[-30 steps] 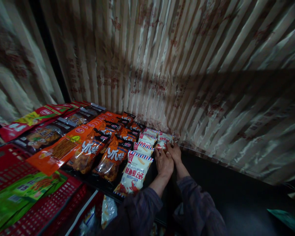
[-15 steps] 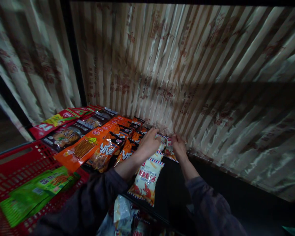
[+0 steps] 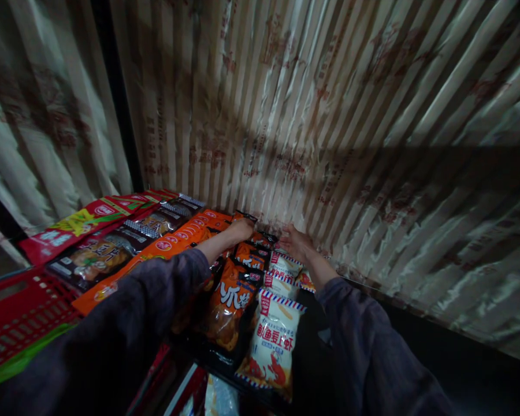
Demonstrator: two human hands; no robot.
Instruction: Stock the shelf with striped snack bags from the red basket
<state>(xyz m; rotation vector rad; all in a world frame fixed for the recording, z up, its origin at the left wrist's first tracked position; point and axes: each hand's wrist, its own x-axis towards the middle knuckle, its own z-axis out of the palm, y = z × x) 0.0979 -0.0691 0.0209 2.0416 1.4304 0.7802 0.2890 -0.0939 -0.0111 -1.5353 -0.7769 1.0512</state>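
**Orange bags [image 3: 230, 306] left, white bags [image 3: 274, 338] right**

Left hand [image 3: 241, 230] is over the far orange bags; I cannot tell its grip. Right hand [image 3: 298, 242], loosely open with nothing seen in it, is by the far white bags.

Can't see any fingertips on the left hand [image 3: 241, 230], turned from view! Can't tell touch from hover under the right hand [image 3: 298, 242]. Catching only a strip of green bag [image 3: 23, 359], cut off by the left edge and left sleeve [image 3: 125, 312]. Can't read the small print on the white packet [image 3: 277, 338].
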